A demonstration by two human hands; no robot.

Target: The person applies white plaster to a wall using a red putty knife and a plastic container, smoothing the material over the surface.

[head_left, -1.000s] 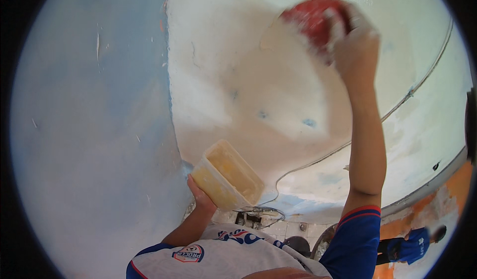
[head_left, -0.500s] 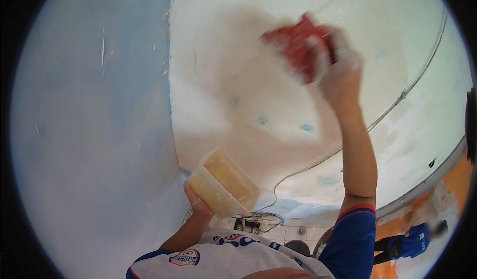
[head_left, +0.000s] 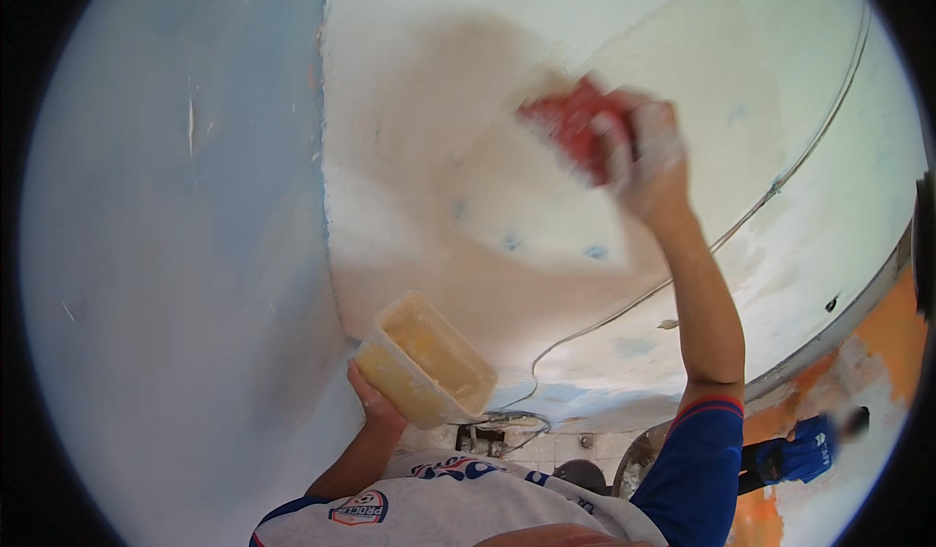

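Observation:
In my right hand (head_left: 651, 157) is a red angular piece (head_left: 577, 130) smeared with white. Motion blurs it, so I cannot tell whether it is a stiff spreader or a folded cloth. My fingers close round its right side, and its far edge lies at or close to the pale wall (head_left: 546, 220). White residue coats my fingers. Lower down, my left hand (head_left: 375, 398) grips the lower left side of a translucent rectangular plastic tub (head_left: 405, 376). The tub is tilted with its opening up, and cream-coloured paste (head_left: 434, 352) coats its inside.
A bluish wall (head_left: 175, 254) meets the pale one at a corner on the left. A thin cable (head_left: 634, 305) runs down the pale wall to a coil (head_left: 522, 418) near the tiled floor (head_left: 565, 447). Another person (head_left: 809, 449) in blue is at the lower right.
My right hand has moved down and slightly left with the red piece along the wall. The tub in my left hand has shifted slightly left in view, as has the whole scene.

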